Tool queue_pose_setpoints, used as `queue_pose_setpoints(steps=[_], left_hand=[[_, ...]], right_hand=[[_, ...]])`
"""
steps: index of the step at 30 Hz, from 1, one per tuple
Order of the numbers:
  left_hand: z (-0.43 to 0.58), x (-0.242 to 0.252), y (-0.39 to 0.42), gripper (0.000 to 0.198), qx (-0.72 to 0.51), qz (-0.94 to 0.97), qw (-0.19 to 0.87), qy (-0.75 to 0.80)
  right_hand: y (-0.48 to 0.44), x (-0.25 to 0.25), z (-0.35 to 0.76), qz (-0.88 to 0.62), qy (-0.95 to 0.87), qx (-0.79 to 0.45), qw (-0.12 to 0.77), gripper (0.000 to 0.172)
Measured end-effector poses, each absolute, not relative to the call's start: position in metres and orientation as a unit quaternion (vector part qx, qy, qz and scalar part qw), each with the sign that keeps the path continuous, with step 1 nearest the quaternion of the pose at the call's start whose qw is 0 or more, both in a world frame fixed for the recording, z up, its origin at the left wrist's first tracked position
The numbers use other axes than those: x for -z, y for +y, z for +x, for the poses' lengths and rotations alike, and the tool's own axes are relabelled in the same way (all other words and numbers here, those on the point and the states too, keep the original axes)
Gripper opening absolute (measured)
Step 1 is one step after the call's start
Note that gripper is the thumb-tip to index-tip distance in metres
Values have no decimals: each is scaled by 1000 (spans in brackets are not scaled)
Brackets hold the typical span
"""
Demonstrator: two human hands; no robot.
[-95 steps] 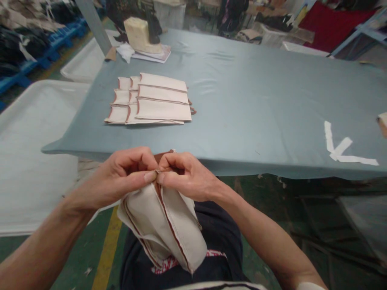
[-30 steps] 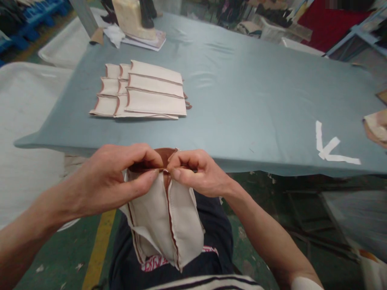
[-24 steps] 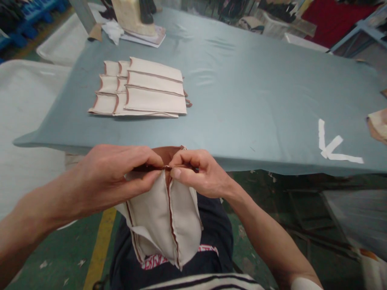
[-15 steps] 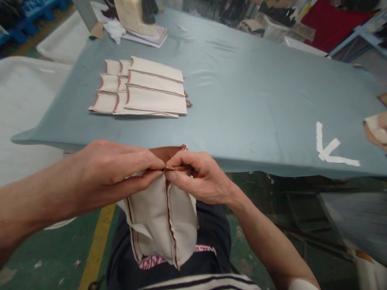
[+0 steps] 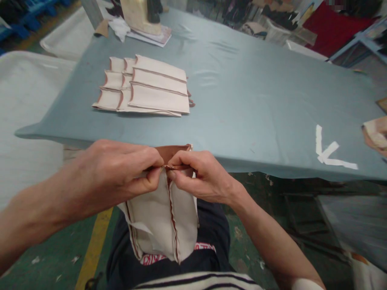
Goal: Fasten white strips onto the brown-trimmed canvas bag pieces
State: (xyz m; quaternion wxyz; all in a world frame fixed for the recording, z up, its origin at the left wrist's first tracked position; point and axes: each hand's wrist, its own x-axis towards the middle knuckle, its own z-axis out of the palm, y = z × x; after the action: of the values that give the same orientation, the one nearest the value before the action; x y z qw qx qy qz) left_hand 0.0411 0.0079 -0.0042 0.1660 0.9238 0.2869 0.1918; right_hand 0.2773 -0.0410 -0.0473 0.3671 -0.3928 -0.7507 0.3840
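A cream fabric bag [image 5: 163, 221] with brown-red seams hangs over my lap, below the table's front edge. My left hand [image 5: 117, 173] pinches its brown top rim from the left, fingers closed. My right hand [image 5: 198, 175] pinches the same rim from the right, thumb against forefinger. The fingertips of both hands meet at the rim's middle. A stack of flat folded bags of the same kind [image 5: 148, 88] lies on the table beyond my hands.
The grey-blue table [image 5: 256, 96] carries white tape marks [image 5: 328, 153] at right, and a cream block on papers [image 5: 142, 18] at the far end. A tan piece [image 5: 375, 135] pokes in at the right edge. White trays [image 5: 24, 117] stand left.
My hands keep their pinch on the bag's rim and have drawn slightly closer together. The bag hangs a little straighter, and the view has shifted slightly.
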Motion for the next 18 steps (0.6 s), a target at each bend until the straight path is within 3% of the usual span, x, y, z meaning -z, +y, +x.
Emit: queue_pose_setpoints(steps=[3,7,18], left_hand=[[40,20,9,21,-227,895,234,304],[38,27,6,21,-214,860,339,316],[33,16,6,18,-205,895,291,267]], right_hand=[[-41,49,278,-407,-794,-303,334,10],[-43,52,278,-369,-808,-305,343,12],[-43,51,280,-333,-824,-293,353,13]])
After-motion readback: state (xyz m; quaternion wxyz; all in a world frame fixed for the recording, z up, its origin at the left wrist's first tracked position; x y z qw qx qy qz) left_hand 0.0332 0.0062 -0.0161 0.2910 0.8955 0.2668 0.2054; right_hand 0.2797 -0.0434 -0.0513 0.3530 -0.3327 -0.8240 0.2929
